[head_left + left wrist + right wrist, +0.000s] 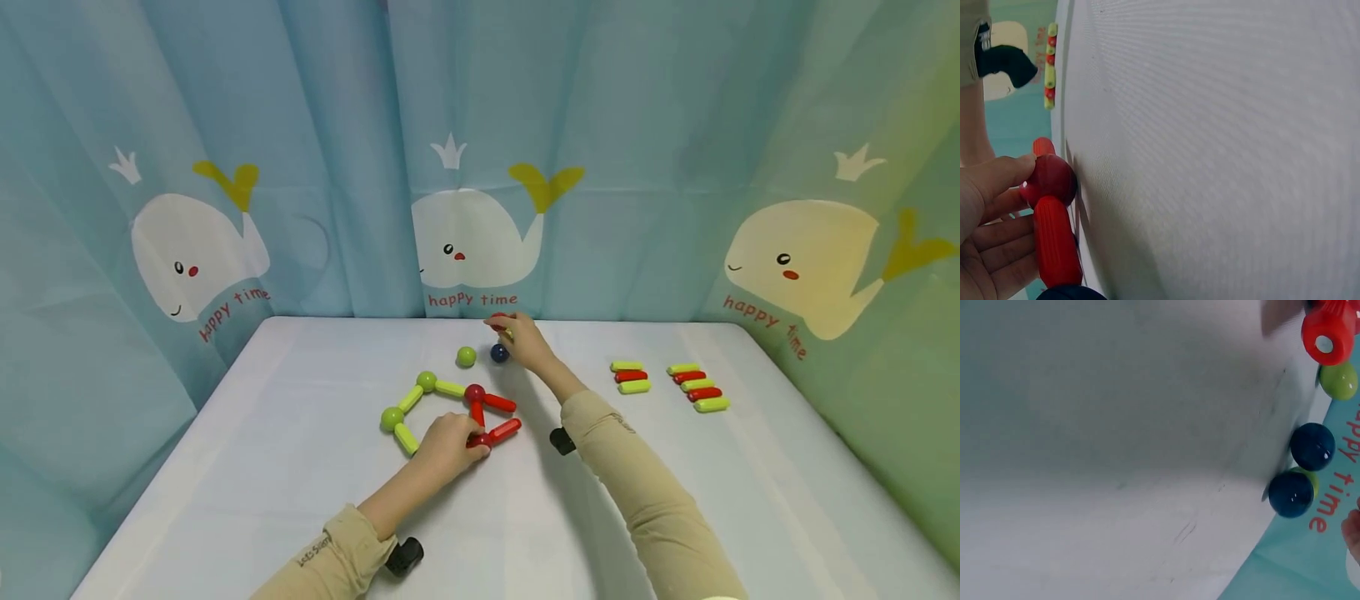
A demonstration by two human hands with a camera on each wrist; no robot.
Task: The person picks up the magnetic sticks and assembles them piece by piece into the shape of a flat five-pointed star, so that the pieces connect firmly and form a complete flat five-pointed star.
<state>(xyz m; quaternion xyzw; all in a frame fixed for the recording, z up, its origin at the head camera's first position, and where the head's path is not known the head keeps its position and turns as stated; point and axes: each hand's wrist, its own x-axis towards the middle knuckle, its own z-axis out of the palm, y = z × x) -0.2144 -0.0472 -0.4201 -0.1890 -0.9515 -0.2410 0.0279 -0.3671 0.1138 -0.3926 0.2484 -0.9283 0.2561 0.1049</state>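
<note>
My left hand (450, 446) pinches a red ball (1050, 180) between thumb and fingers, at the near right corner of a figure of rods and balls. A red rod (1057, 244) joins that ball and runs to a dark blue piece (1072, 294). The figure's other parts include a green ball (392, 419), a green rod (450, 389) and another red ball (475, 392). At the table's back, my right hand (527, 342) holds a small red piece (498, 318) in its fingertips; its shape is mostly hidden. Just below is a blue ball (499, 353).
A loose green ball (467, 357) lies left of the blue one. The right wrist view shows a second blue ball (1291, 494). Red and green rods lie in two groups at the right, a shorter group (632, 377) and a longer group (699, 387). A whale-print curtain (345, 167) hangs behind.
</note>
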